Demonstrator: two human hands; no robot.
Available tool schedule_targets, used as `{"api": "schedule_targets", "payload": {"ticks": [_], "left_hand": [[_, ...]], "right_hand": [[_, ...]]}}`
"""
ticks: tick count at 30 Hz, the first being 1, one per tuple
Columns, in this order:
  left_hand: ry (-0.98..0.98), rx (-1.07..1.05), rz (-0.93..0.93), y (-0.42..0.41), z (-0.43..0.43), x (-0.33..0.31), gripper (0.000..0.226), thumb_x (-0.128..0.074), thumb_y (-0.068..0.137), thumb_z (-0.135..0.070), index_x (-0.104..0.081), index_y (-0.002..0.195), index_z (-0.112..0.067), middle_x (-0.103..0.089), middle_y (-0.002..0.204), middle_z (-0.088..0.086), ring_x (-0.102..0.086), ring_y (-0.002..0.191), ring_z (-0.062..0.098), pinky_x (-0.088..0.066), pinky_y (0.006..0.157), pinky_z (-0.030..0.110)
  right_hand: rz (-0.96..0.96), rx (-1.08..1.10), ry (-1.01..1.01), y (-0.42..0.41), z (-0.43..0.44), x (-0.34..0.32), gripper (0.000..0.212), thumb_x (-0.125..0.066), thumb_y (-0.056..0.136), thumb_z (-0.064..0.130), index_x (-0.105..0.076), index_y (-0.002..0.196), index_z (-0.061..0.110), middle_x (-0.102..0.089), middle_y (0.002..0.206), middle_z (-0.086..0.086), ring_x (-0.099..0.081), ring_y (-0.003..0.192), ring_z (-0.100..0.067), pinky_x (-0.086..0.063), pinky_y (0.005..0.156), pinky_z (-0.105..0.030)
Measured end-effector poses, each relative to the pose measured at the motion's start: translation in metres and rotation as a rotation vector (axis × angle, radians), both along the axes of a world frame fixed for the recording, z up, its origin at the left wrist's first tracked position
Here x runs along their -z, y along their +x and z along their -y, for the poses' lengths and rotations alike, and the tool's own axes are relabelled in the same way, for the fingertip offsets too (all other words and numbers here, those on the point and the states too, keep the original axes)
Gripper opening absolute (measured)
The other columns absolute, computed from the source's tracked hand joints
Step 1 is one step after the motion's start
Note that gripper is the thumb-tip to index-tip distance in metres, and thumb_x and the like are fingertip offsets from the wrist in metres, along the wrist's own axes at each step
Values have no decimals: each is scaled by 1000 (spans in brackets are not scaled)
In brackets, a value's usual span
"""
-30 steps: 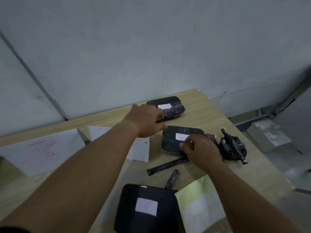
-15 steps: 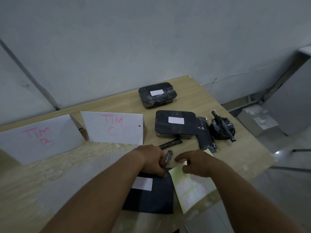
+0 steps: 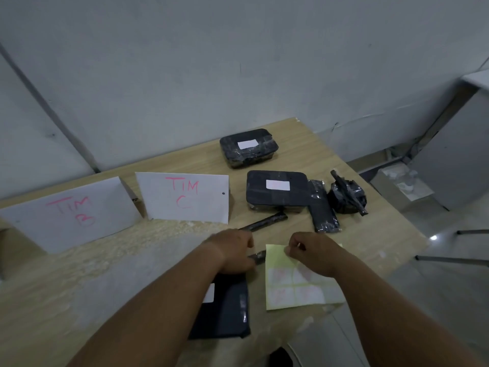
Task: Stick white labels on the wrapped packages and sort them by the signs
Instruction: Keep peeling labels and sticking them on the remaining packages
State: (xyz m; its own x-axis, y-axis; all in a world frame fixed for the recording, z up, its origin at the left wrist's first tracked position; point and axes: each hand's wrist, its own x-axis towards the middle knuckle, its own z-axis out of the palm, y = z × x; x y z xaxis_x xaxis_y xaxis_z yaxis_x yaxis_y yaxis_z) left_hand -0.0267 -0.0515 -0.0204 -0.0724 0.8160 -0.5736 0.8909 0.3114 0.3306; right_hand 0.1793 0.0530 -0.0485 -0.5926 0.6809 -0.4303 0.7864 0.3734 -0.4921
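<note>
My left hand grips a small black wrapped stick whose end pokes out to the right. My right hand pinches the top edge of the yellow-green label sheet. A flat black package with a partly hidden white label lies under my left forearm. Two labelled black packages sit further back, one far and one in the middle. Beside them lie a narrow black package, a round black bundle and a longer black stick.
Two folded paper signs stand on the wooden table: "TIM B" at the left and "TIM C" in the middle. The table's right edge drops to a tiled floor with a grey box and a cabinet.
Both hands have drawn back from the far packages to the near table edge. The left now holds the small stick and the right has taken the label sheet's top edge.
</note>
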Motion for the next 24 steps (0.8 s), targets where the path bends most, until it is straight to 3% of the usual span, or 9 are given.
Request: {"api": "schedule_targets", "payload": {"ticks": [2,6,9,11,13,15,17,20,24], "left_hand": [[28,-142,228,10,-2,-1,55,-70,79,-54,-53,124,-28,-58,116,-6,-55,101,13,-47,83,29],[96,-267,382,29,-16,10,21,-68,86,-44,-67,92,-24,-64,94,-9,-62,84,8,-47,67,24],[81,-503,632,45,-20,18,16,-64,91,-28,-73,102,-20,-74,98,-5,-70,88,12,-57,82,33],[83,-658,741,53,-24,20,18,-61,94,-27,-74,102,-17,-76,97,-1,-72,91,18,-56,91,41],[104,-802,832,57,-29,20,22,-58,97,-29,-75,96,-14,-77,92,3,-72,91,23,-55,93,46],[103,-899,903,60,-34,19,24,-56,98,-30,-74,99,-14,-77,94,6,-72,93,26,-54,95,47],[107,-953,947,65,-39,20,24,-56,98,-31,-73,105,-15,-75,100,9,-70,99,29,-52,97,48],[111,-991,980,72,-44,18,21,-55,97,-26,-72,103,-14,-73,103,13,-69,99,31,-53,95,50],[125,-1007,986,72,-47,20,21,-52,98,-22,-68,106,-12,-70,105,14,-68,98,31,-55,92,48]], "right_hand": [[-39,31,-28,1,-3,-2,22,-58,90,47,-61,82,27,-58,80,9,-55,76,-12,-41,64,-26],[-116,72,-20,6,-13,-3,23,-58,90,47,-59,76,29,-59,77,9,-54,71,-6,-38,59,-24],[-185,126,51,14,-19,-2,14,-60,88,47,-52,87,36,-58,75,8,-54,70,-4,-37,58,-22],[-335,213,138,21,-17,-1,31,-66,84,48,-47,107,42,-59,75,6,-56,73,-3,-40,60,-22],[-399,217,188,25,-13,-2,42,-68,76,58,-46,107,41,-58,75,7,-56,69,-2,-42,60,-24],[-347,151,169,25,-6,0,48,-64,67,71,-47,103,43,-57,79,10,-55,69,-2,-44,61,-25],[-279,102,166,25,0,3,59,-63,64,76,-50,111,43,-56,88,14,-53,74,-1,-43,66,-24],[-255,145,191,25,2,7,67,-66,69,71,-52,125,36,-55,102,16,-53,84,-3,-44,75,-25],[-221,166,222,21,2,8,62,-66,73,67,-59,121,30,-57,102,12,-55,88,-8,-45,78,-28]]}}
